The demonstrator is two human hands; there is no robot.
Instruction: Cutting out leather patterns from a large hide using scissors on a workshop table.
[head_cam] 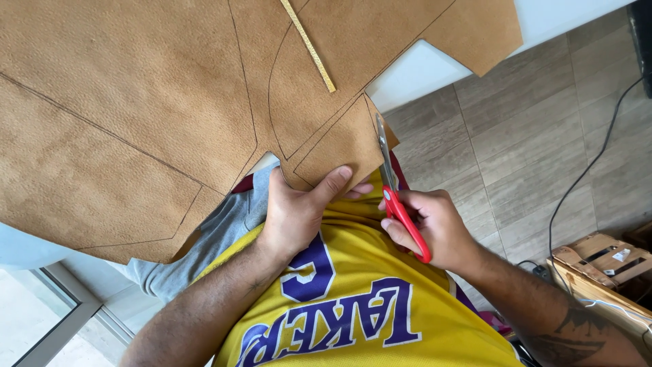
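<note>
Cutting tan leather sheet (136,102) with red-handled scissors (397,197) at the table edge.

Seen from the head camera: left hand (295,214) pinching the sheet's lower flap, thumb on top, fingers underneath. Right hand (438,228) closed through the scissor handles, blades pointing up along the flap's right edge, possibly just biting in. Drawn pattern lines across the sheet; thin yellow strip (309,46) lying on top. Wooden crate (601,261) on the tiled floor (516,149).

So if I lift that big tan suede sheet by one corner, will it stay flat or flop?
The tan suede sheet probably flops: its edge already droops off the white table. It looks light and thin, since scissors cut it. Its napped surface likely grips rather than slides.
</note>
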